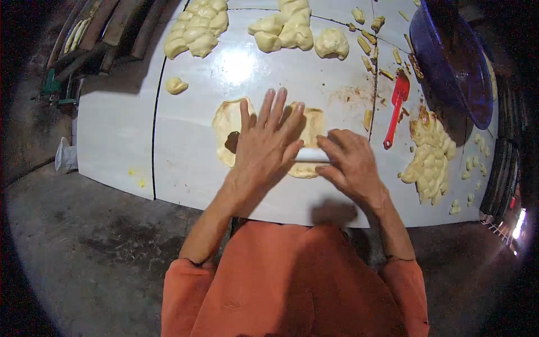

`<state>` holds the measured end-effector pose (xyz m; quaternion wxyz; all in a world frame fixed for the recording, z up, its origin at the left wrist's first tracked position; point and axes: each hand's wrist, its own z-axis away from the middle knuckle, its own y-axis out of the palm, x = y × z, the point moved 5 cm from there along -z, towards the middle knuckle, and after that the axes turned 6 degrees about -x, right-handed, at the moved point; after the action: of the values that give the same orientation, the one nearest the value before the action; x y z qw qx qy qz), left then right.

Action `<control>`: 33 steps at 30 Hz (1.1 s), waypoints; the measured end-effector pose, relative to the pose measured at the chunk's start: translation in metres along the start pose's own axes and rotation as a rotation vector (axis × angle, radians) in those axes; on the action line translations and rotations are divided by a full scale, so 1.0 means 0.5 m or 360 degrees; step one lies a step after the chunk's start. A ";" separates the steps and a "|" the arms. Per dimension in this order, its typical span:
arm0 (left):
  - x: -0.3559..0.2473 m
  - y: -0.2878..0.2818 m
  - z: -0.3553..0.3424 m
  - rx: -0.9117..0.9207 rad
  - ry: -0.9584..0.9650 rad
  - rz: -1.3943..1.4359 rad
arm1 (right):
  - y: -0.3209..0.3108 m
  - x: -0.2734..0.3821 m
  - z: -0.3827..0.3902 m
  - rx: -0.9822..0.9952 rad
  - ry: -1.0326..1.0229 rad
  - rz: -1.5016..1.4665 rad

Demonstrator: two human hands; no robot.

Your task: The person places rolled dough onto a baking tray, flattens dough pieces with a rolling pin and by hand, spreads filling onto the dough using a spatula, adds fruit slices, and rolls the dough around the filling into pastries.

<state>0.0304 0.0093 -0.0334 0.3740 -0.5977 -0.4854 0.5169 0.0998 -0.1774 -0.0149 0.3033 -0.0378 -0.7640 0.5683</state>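
My left hand (266, 132) lies flat with its fingers spread. It covers the space between two flattened pieces of dough and hides parts of both. The left flattened dough (223, 121) carries a dark brown dab of filling (232, 141). Across the right flattened dough (314, 126) lies a white rolling pin (310, 155). My right hand (351, 163) has its fingers and thumb closed around the pin's right end. The pin's left end is by my left thumb; whether they touch, I cannot tell. A small dough ball (176, 85) sits farther left.
Clusters of dough pieces (197, 28) (285, 28) lie at the far side of the white table (115, 135). A red spatula (398, 106) and a heap of dough bits (431, 160) are on the right. Beyond them a blue basin (449, 62) leans tilted. Wooden trays (120, 25) stand far left.
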 end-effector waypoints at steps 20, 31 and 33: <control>-0.022 0.010 0.014 -0.0061 -0.0082 -0.0008 | -0.001 -0.092 0.025 -0.0347 0.0884 0.0602; -0.033 0.070 0.014 0.0127 -0.0204 -0.0071 | 0.099 -0.026 -0.054 -0.0004 0.0233 0.0255; -0.025 0.069 0.016 0.0136 -0.0219 -0.0042 | 0.100 -0.031 -0.060 0.0031 0.0220 0.0207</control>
<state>0.0295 -0.0117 -0.0643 0.3717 -0.5380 -0.4952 0.5720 0.1131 -0.1407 -0.0610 0.3180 -0.1234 -0.7317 0.5901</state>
